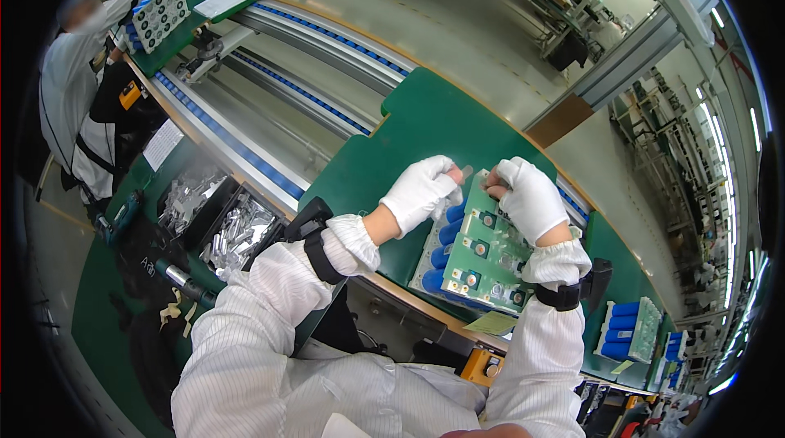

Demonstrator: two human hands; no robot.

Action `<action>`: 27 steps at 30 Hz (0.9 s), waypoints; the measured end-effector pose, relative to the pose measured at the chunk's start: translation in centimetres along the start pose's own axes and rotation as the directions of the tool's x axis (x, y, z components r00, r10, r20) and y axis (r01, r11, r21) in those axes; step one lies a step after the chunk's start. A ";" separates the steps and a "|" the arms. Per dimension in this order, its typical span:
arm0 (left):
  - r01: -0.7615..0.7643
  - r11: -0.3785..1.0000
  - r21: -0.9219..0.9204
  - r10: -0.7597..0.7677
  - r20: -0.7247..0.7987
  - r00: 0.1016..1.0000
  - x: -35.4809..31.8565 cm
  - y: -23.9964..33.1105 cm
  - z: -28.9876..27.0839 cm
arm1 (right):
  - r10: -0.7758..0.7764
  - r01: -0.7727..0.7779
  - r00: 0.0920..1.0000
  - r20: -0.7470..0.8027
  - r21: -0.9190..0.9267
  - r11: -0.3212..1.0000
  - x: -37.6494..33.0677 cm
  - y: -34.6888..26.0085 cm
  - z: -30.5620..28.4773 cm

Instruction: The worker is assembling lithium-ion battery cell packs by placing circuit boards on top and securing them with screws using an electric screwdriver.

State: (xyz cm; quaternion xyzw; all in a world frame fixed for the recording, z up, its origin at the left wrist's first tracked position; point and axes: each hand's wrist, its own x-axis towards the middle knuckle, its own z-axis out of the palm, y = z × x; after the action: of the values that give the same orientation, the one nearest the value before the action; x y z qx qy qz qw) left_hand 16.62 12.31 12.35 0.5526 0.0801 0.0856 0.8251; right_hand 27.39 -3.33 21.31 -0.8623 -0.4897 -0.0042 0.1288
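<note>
One slack mid-frame pinch by the white-gloved left hand [422, 195] could drop its small translucent piece [467, 171]; white-gloved right hand [531, 199], hold unclear.

Blue cylindrical cells [440, 257], faced by a pale-green board [493, 255], rest on the green worktop [458, 121].

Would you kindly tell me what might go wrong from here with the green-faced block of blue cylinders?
1. The small, thin, greyish piece at the fingertips of the left white-gloved hand might slip and drop.
2. The green-faced block sits close to the near edge of the smooth green tabletop, so a firm push toward the body could perhaps shift it over that edge.
</note>
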 end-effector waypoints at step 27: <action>-0.141 0.989 0.055 0.136 0.082 0.987 0.0 -0.6 0.4 | 0.125 -0.119 0.990 -0.061 0.088 0.989 0.2 -0.4 0.2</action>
State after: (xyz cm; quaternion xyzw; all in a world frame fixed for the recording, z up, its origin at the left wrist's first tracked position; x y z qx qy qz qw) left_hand 16.71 11.66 11.93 0.5845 0.0120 0.1186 0.8026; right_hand 27.12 -2.89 21.27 -0.8838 -0.4314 -0.0041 0.1813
